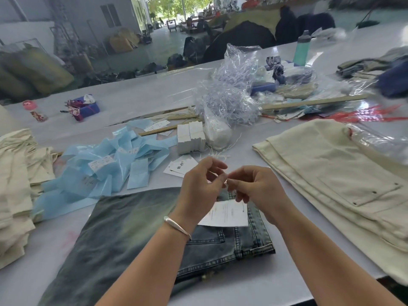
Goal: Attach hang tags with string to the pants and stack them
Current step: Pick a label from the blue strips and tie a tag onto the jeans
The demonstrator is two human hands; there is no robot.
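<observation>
Your left hand and right hand met fingertip to fingertip above the folded, faded blue-green denim pants lying on the white table. Both had their fingers curled, pinching something too thin to make out between them, likely the string. A white rectangular paper hang tag hung just below your hands, over the waistband end of the denim pants. A silver bangle sat on your left wrist. To your right lay a stack of cream cotton pants, and another cream pile to your left. Beyond your hands were loose white printed tags, a block of bundled white tags and crumpled light-blue plastic sleeves.
</observation>
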